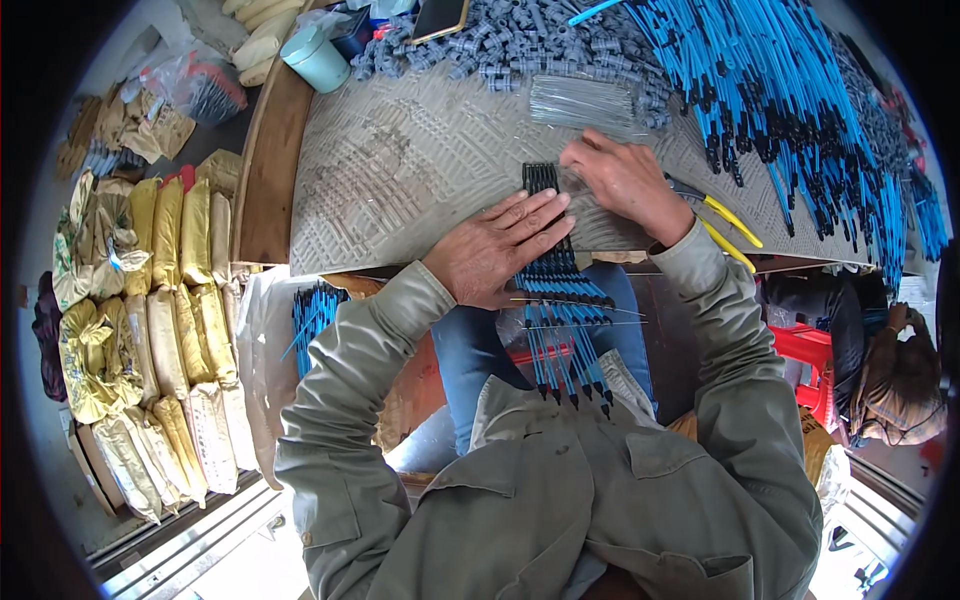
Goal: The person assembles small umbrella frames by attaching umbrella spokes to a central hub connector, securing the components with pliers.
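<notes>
My left hand [500, 245] lies flat, fingers stretched out, across a row of slim blue tubes with black fittings [558, 287]. The far black ends stick out past its fingertips on the table. Toward my lap the tubes hang over the near edge, with thin metal wires [628, 321] running crosswise through them. Just right of the far ends, my right hand [622, 182] is closed with fingertips pinched together; what they grip is too small to make out. Behind it lies a bundle of straight thin wires [580, 102]. Pliers with yellow handles [733, 220] rest beside my right wrist.
A heap of grey plastic fittings [520, 42] lines the table's back. Many blue tubes with black ends [760, 80] pile at the far right. A pale green canister [315, 60] stands back left. Stacked sacks [150, 330] fill the left; a red stool [808, 365] and another person [900, 385] are right.
</notes>
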Motion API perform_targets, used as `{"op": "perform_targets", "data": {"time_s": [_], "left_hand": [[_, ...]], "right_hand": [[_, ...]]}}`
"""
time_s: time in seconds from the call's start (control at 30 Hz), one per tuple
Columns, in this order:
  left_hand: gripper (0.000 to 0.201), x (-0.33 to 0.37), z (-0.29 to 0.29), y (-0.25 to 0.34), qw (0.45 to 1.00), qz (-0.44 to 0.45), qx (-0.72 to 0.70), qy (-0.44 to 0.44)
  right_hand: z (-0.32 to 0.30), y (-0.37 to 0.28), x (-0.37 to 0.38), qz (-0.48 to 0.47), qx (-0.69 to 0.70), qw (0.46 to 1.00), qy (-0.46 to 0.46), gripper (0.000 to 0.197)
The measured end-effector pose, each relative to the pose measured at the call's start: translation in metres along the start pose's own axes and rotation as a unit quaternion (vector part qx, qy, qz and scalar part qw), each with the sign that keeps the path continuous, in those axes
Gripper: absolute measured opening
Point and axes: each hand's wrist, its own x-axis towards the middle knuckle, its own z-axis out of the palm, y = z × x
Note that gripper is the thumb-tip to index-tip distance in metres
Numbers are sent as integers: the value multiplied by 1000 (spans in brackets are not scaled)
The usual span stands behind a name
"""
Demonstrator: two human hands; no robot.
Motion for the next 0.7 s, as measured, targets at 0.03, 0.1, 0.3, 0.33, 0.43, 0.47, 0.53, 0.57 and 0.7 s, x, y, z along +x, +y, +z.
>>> {"op": "perform_targets", "data": {"time_s": [0.03, 0.1, 0.3, 0.33, 0.43, 0.47, 0.53, 0.57, 0.7], "left_hand": [[102, 0, 1, 0, 1000, -3, -1, 2], [106, 0, 5, -1, 1000, 2, -12, 11], [110, -3, 6, -2, 1000, 7, -18, 4], [108, -3, 7, -2, 1000, 7, -11, 7], [106, -4, 10, -1, 1000, 8, 2, 7], [104, -3, 10, 0, 1000, 8, -11, 23], [100, -1, 9, 2, 998, 13, -36, 52], [100, 0, 8, 2, 998, 18, -37, 46], [96, 5, 7, 7, 998, 18, 11, 55]], "right_hand": [[0, 0, 0, 7, 3, 1000, 2, 7], [0, -1, 1, 4, -12, 1000, -1, 7], [6, -5, 4, -11, -29, 1000, -6, 8], [6, -6, 5, -10, -28, 1000, -7, 8], [6, -9, 4, -28, 8, 999, 28, 7], [5, -8, 3, -25, 12, 999, 29, 7], [1, -2, -3, -34, -77, 996, 24, 8], [0, 0, -5, -36, -123, 992, 21, 8], [8, -2, 13, -85, -122, 988, 46, 9]]}}
